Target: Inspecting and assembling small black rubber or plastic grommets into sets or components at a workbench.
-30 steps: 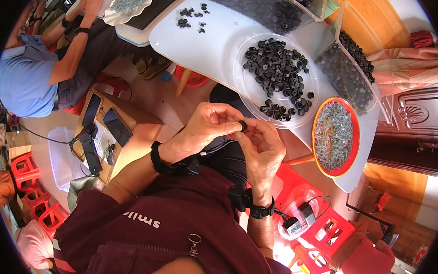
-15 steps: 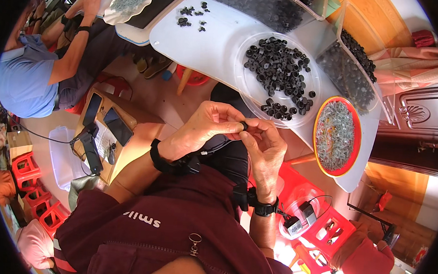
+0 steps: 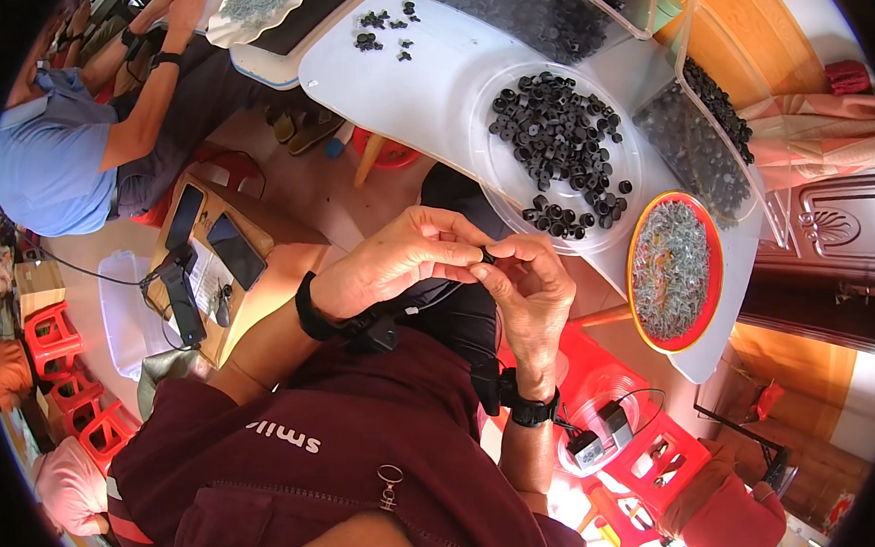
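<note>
So both hands are busy with one tiny thing here. The left hand [image 3: 393, 259] has a small black plastic part [image 3: 487, 256] pinched between thumb and fingertips, and the right hand [image 3: 533, 294] is gripping the same part from the other side, thumb and forefinger closed on it. Can't make out the part's exact shape, the fingers cover too much of it. It's up in the air in front of the person's maroon apron [image 3: 348, 418], just short of the desk [image 3: 438, 93].

On the desk, nearest the hands, there's a round clear plastic tray [image 3: 485, 176] with a loose heap of black cup-shaped caps [image 3: 556, 130] in it; its near rim looks like it pokes past the desk edge. Right beside that is a red dish with a yellow rim [image 3: 712, 290], full of little clear and silvery bits [image 3: 670, 268], too fine to identify. Behind them sit two see-through bins loaded with more black pieces, one at the back [image 3: 518, 18] and one on the right [image 3: 700, 154]. A few small black parts [image 3: 368, 43] are scattered on the far left of the desk, well apart from the tray.
</note>
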Available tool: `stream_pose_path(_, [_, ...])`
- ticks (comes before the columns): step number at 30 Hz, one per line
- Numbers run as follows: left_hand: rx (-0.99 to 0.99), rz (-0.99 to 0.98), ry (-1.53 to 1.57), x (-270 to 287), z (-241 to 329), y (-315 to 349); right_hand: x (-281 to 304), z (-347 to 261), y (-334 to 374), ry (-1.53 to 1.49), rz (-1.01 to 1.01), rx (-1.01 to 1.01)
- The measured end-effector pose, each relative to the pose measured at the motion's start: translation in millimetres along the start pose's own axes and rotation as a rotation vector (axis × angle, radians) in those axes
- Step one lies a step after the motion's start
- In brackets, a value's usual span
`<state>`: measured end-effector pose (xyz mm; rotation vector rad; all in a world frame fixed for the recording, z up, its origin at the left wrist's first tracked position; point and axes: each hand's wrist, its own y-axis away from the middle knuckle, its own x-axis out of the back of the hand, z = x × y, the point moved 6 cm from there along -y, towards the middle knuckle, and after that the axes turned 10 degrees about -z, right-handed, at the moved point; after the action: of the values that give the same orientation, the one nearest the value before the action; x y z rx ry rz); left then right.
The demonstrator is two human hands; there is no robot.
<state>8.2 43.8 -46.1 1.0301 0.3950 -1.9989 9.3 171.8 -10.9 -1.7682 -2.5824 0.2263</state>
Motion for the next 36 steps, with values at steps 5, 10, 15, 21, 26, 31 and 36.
stream_pose_path(5, [-0.029, 0.106, -0.227, -3.8, 7.9, 1.9, 0.4, -6.8, 1.7, 0.142, 0.075, -0.029])
stream_pose_path(10, [-0.062, 0.165, -0.414, -12.8, 14.9, 4.0, -0.2, -9.4, 5.4, 0.296, 0.149, -0.024])
stream_pose_path(15, [-0.167, 0.197, -0.536, -14.7, 14.6, 7.9, -0.6, -2.0, 5.5, 0.132, 0.135, -0.089])
stream_pose_path(21, [-0.28, 0.231, -0.709, -18.8, 11.8, 12.1, -1.2, -2.6, 4.3, 0.202, 0.116, -0.112])
stream_pose_path(26, [-0.304, 0.237, -0.731, -19.8, 9.6, 13.1, 1.1, 0.6, 5.7, 0.273, 0.118, -0.067])
stream_pose_path(31, [-0.294, 0.242, -0.772, -16.6, 3.4, 12.8, -0.9, -0.9, 6.1, 0.354, 0.157, -0.082])
stream_pose_path(36, [-0.413, 0.349, -0.691, -14.3, 0.6, 11.9, -5.3, -0.8, 3.8, 0.463, 0.185, -0.06])
